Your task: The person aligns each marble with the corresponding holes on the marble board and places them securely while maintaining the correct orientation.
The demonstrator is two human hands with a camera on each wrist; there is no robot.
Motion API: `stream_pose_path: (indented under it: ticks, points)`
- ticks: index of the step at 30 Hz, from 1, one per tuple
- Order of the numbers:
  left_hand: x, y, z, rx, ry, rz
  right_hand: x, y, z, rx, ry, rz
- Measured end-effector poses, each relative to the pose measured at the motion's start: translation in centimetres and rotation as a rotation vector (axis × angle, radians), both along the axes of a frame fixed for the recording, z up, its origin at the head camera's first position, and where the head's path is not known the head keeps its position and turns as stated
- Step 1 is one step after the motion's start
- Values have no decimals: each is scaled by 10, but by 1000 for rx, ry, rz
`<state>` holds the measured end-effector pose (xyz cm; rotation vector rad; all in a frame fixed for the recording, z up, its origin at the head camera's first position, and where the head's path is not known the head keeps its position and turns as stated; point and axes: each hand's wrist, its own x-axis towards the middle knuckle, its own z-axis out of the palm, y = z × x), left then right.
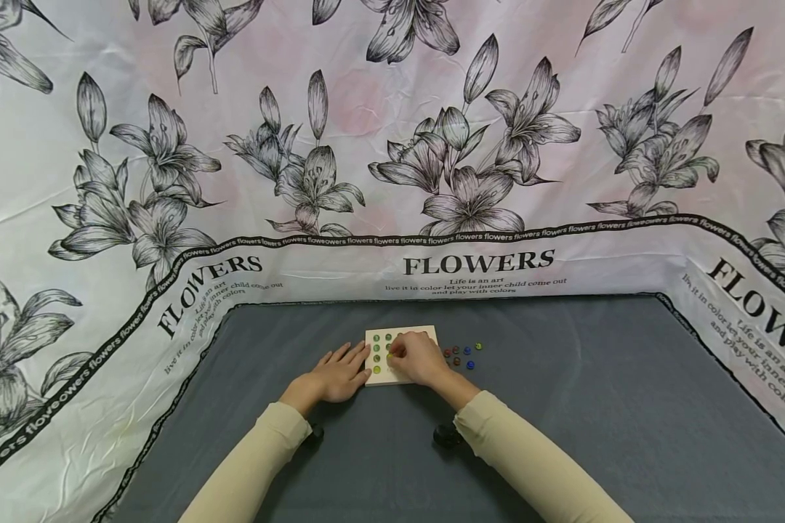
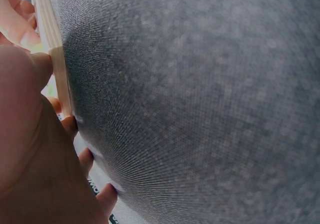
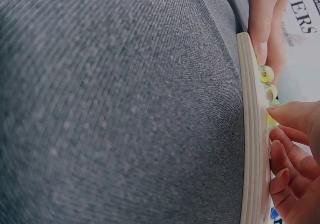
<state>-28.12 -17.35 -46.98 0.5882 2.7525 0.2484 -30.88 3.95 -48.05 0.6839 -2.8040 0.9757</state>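
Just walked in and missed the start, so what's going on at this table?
A person in beige sleeves is working at a small pale wooden board with dimples that hold coloured glass marbles, lying on a grey cloth-covered table. The left hand rests flat against the board's left edge. The right hand is over the board, fingers curled and pinching at a yellow-green marble. A few loose marbles, red, blue and green, lie on the cloth just right of the board.

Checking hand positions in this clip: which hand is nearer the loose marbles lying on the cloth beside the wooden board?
Right. The right hand rests on the wooden board, just beside the loose marbles. The left hand lies at the board's far edge, away from them.
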Motion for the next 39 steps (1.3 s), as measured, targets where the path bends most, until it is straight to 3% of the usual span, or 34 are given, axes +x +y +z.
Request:
stream_pose_path:
  ticks: [7,13,20,32,39]
  points:
    - [-1,0,0,-4,4,1,-1,3,0,-24,-18,47]
    - [-1,0,0,-3,-10,5,9,14,13,-1,-38,140]
    - [-1,-3,1,1,-15,5,17,23,21,19,-28,188]
    - [4,-2,2,20,-25,1,35,42,36,78,-17,201]
    - [3,-1,1,33,-11,-6,41,61,44,130,44,214]
